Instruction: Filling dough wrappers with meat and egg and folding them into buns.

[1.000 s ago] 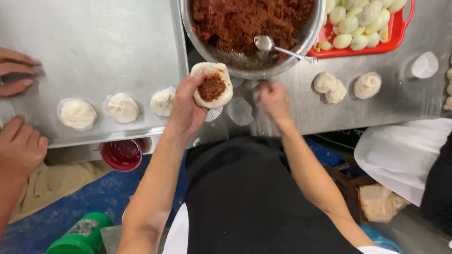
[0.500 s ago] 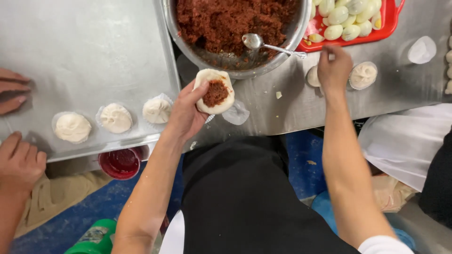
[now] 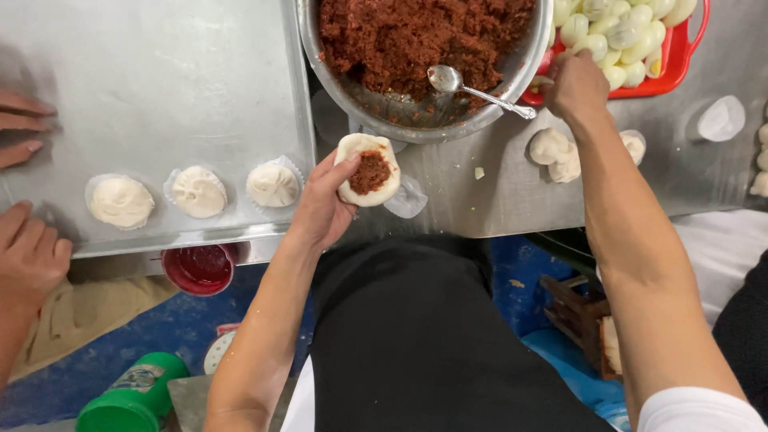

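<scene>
My left hand [image 3: 324, 204] cups a flat round of white dough [image 3: 368, 170] with a lump of red-brown filling in its middle, held just in front of the table edge. My right hand [image 3: 576, 84] reaches far right to the rim of a red tray [image 3: 680, 64] heaped with peeled boiled eggs [image 3: 620, 36]; its fingertips touch the eggs, and whether it grips one is hidden. Between the hands stands a big steel bowl [image 3: 424, 120] of red-brown minced filling with a metal spoon [image 3: 472, 86] resting in it.
Three closed buns in paper cups [image 3: 198, 192] line the front of a steel tray [image 3: 160, 88]. Dough lumps [image 3: 556, 152] lie by my right wrist. Another person's hands [image 3: 28, 248] rest at the left edge. A red cup [image 3: 198, 268] and green container [image 3: 132, 396] sit below the table.
My right hand has moved from the table near the bowl out to the dough lumps and then up to the egg tray. The left hand keeps holding the filled dough.
</scene>
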